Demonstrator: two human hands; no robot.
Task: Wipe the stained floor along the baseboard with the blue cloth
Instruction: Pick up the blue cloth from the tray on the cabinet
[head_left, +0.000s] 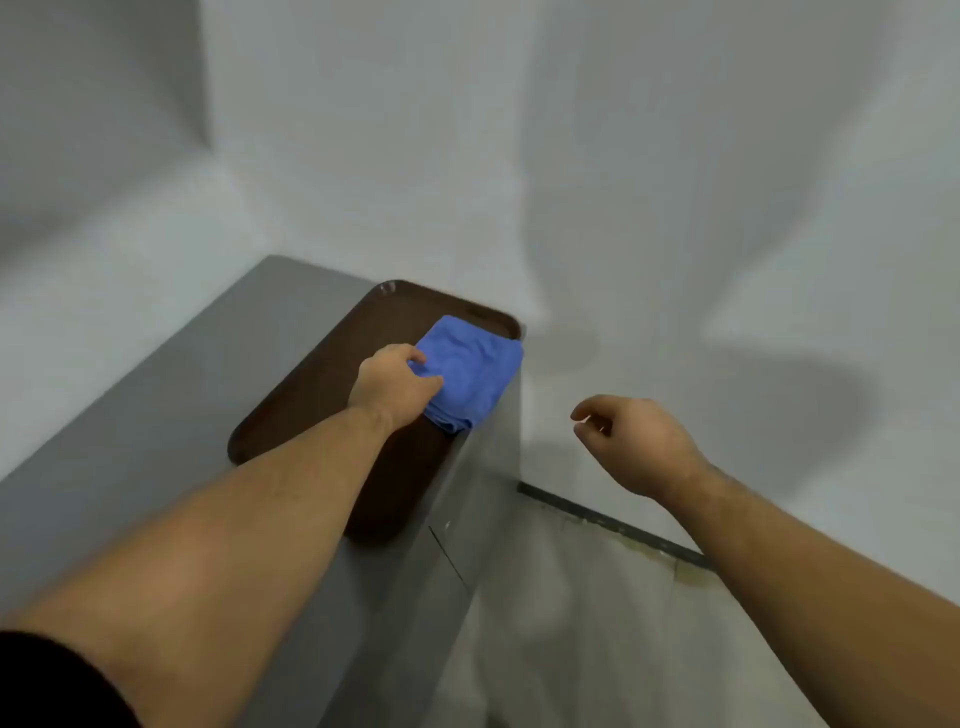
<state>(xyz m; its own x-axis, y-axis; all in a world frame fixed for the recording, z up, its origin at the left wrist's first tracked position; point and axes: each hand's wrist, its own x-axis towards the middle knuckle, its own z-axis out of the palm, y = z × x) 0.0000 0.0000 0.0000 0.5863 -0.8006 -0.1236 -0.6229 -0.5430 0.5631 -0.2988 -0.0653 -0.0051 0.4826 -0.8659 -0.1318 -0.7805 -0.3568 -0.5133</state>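
head view, left hand: your left hand (395, 382) was down on the blue cloth (470, 376), fingers curled over its near-left edge and closing on it; you looked to be picking it up, though it had not left the tray.
head view, right hand: your right hand (631, 441) hung in the air beside the bench (156, 415), holding nothing, fingers loosely curled and narrow, thumb and forefinger nearly meeting; it seemed kept free for balance or for whatever came after.
head view, cloth: folded into a thick pad, it lay at the far right corner of the brown tray (311, 415), one edge overhanging the tray's rim at the bench edge, which put it within easy reach of your left arm.
head view, tray: it sat slantwise on the grey bench, close to the bench's right edge, with nothing else visible on it.
head view, floor: the stained floor (639, 551) showed yellowish marks right along the dark baseboard (613, 525), below and to the right of the bench, well apart from the cloth.
head view, progress: judging by this, wiping had not begun; the cloth had to be lifted and carried down to the baseboard first.
head view, caution: the folded pad could fall open once lifted, so a firm pinch made sense.
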